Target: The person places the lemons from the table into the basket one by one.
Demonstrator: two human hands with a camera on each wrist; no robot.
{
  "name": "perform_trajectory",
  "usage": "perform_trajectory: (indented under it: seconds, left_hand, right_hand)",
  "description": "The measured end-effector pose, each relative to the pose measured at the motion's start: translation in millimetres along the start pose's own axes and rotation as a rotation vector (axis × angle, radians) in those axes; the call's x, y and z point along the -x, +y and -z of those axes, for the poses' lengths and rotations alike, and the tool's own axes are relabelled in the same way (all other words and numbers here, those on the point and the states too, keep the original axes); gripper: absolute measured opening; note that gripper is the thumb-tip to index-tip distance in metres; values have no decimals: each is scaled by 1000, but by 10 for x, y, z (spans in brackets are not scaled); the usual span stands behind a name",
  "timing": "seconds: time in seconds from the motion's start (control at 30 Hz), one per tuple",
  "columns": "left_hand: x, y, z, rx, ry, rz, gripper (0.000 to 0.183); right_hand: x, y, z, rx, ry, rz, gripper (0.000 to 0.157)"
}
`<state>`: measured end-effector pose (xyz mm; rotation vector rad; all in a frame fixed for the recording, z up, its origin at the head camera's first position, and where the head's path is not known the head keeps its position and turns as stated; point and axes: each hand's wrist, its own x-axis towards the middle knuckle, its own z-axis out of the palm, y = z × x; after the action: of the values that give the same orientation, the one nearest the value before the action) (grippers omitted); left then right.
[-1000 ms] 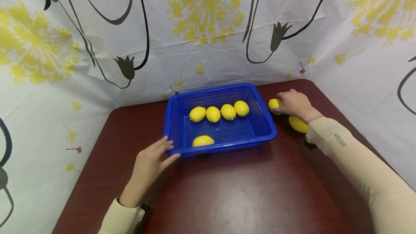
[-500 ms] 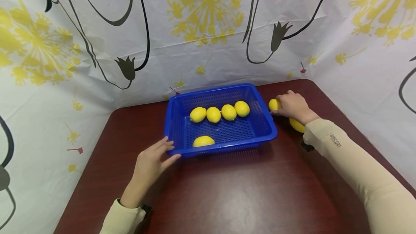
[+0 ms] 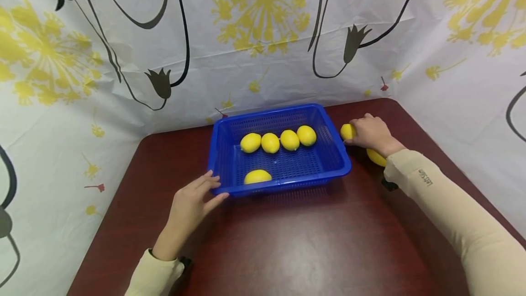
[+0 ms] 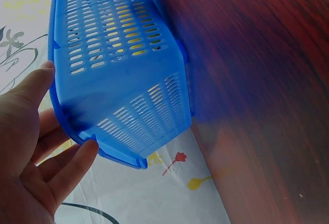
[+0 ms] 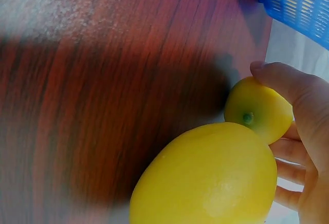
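A blue perforated basket [image 3: 279, 186] stands on the table, with several yellow lemons in it: a row [image 3: 270, 143] along the middle and one lemon [image 3: 257, 177] by the front wall. My left hand [image 3: 186, 207] holds the basket's front left corner, thumb and fingers spread around the rim [image 4: 55, 93]. To the right of the basket, my right hand [image 3: 371, 132] grips a lemon [image 5: 257, 112] between thumb and fingers, low at the table. Another lemon [image 5: 205, 178] lies just nearer, partly hidden by the right wrist in the head view.
The dark red-brown wooden table [image 3: 312, 241] extends in front of the basket. A white cloth [image 3: 263, 76] printed with yellow flowers and grey stems hangs behind the table and along both sides, close to the basket's back.
My right hand has closed in on the lemon and shifted slightly, its forearm covering more of the second lemon. The left hand and the basket have stayed in place.
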<state>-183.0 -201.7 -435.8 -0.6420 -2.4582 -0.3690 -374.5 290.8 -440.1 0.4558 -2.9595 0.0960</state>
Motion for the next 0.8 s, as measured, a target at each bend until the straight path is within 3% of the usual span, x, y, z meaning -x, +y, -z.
perform_trajectory:
  seconds: [0.43, 0.8]
  left_hand:
    - [-14, 14, -8, -9, 3, 14, 44]
    - [-10, 7, 1, -9, 9, 3, 42]
  right_hand:
    - [-29, 48, 37, 5, 13, 11, 57]
    - [-49, -6, 390, -5, 17, 17, 57]
